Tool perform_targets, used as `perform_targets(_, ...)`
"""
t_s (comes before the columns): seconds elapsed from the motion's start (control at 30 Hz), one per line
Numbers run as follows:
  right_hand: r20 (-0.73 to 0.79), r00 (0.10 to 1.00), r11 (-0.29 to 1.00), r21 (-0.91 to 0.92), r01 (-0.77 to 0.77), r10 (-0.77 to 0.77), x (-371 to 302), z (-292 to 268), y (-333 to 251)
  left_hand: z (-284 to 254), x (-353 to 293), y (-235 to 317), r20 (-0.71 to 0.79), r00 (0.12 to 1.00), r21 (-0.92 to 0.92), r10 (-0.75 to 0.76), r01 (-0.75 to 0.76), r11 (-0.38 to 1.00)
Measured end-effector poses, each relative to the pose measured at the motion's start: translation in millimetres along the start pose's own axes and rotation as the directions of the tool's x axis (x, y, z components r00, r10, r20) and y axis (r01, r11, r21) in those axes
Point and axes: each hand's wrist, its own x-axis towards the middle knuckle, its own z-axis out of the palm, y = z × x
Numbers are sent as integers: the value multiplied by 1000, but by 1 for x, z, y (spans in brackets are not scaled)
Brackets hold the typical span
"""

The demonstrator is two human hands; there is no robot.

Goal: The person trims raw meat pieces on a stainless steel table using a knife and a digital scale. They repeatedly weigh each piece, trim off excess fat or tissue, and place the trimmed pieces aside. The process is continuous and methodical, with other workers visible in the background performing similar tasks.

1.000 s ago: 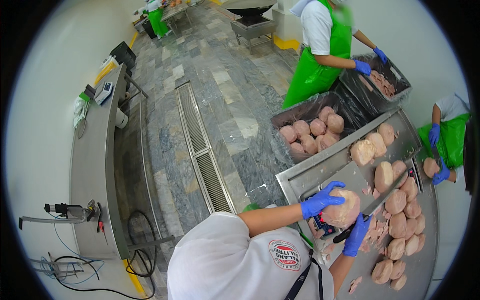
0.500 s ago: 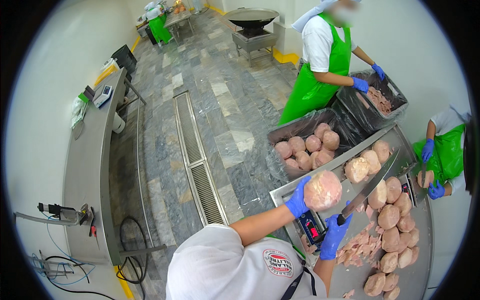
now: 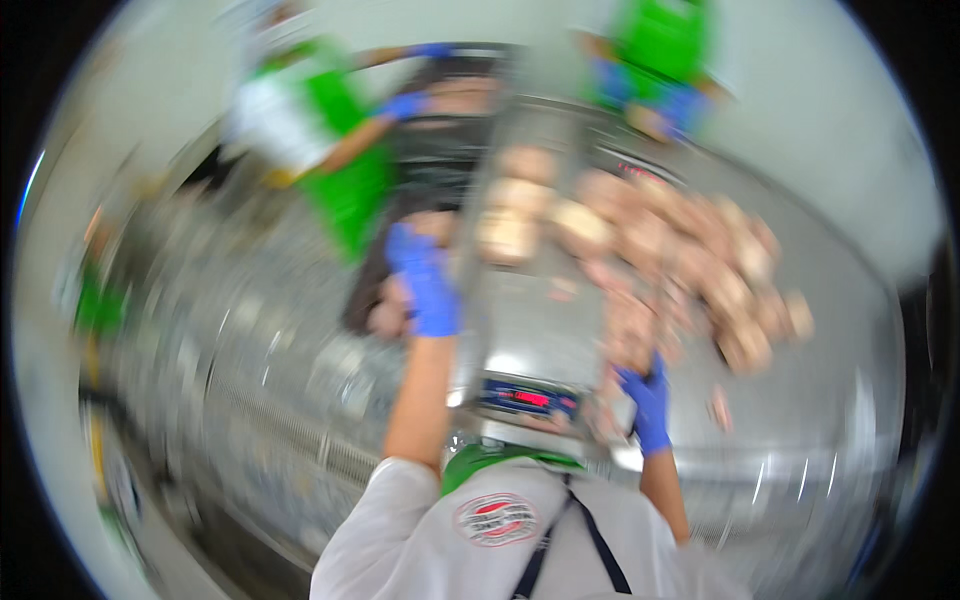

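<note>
Motion smears the whole head view. My left hand (image 3: 425, 285), in a blue glove, reaches over the black lined crate (image 3: 362, 290) left of the table. Touching or close to its fingers is a round pale pink lump of meat (image 3: 434, 226); the blur hides whether I grip it. Over the steel table, my right hand (image 3: 645, 408), also gloved blue, is closed on the knife's handle; the blade is only a faint streak among the meat. Pink trimmings (image 3: 632, 325) lie beyond that hand. Between my hands sits a scale with a lit red display (image 3: 530, 397).
Several round meat lumps (image 3: 725, 290) crowd the steel table (image 3: 820, 350). A co-worker in a green apron (image 3: 345, 190) reaches into a far crate of meat (image 3: 465, 95). Another co-worker (image 3: 660, 50) handles a lump at the table's far edge.
The view has swung right. My left hand has gone from above the scale to the crate with the meat lump. My right hand has moved apart from it, over the table.
</note>
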Motion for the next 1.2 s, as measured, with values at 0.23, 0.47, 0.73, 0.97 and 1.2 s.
perform_targets(0.23, -442, 888, 990, -3, -143, 127, -37, -89, 56, 224, -84, -20, 787, 606, 216, -111, -102, 971)
perform_targets(0.47, -612, 745, 964, 174, -200, 265, -81, -157, 60, 349, -199, -162, 942, 6, 321, -336, -316, 893)
perform_targets(0.73, -581, 756, 942, 304, -143, 302, -79, -178, 69, 496, -213, -329, 870, -389, -67, -303, -702, 709)
perform_targets(0.97, -477, 843, 966, 58, -253, 250, -73, -195, 63, 519, -241, -308, 476, -560, 169, -678, -698, 695)
perform_targets(1.2, -323, 853, 862, -169, -478, 410, -44, -190, 50, 366, -255, -262, 661, -579, 209, -477, -469, 858)
